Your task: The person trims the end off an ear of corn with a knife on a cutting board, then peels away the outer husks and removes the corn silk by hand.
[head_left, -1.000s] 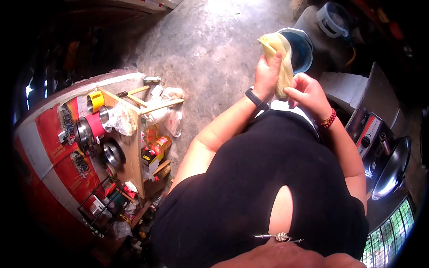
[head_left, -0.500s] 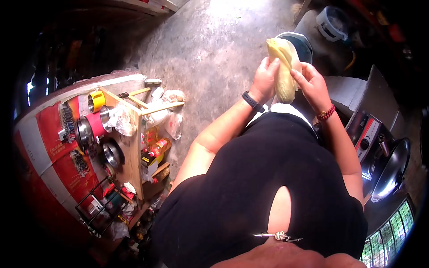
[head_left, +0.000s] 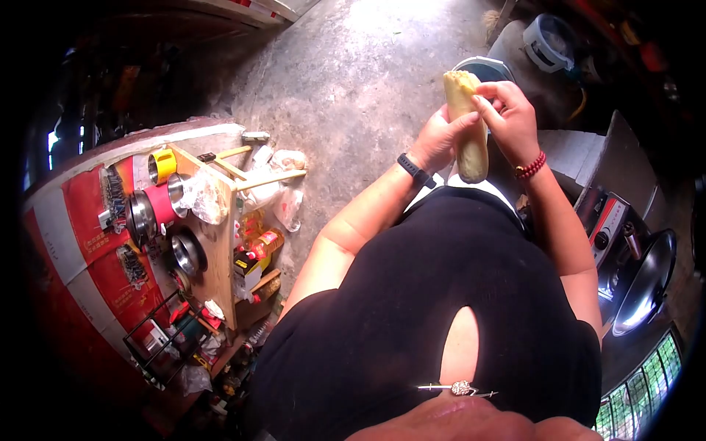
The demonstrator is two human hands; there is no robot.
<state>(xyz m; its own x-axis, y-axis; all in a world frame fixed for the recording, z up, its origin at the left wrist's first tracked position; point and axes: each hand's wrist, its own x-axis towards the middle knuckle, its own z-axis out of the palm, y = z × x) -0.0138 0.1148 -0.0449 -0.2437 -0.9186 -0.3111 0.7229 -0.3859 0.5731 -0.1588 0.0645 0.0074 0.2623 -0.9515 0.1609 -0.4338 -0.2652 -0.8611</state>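
The ear of corn (head_left: 473, 151) is up in front of the person, on their side of the bucket (head_left: 485, 59). The left hand (head_left: 439, 138) wraps its middle, thumb pressed across. The right hand's (head_left: 510, 121) thumb and forefinger touch its upper part; pinching or merely resting, I can't tell. A sharp tug could twist it loose, dropping it beside the bucket.

Now sliding the right hand (head_left: 512, 121) up near the top end of the corn (head_left: 473, 153), upper right of frame, and swinging the left hand's (head_left: 438, 140) thumb across its middle!
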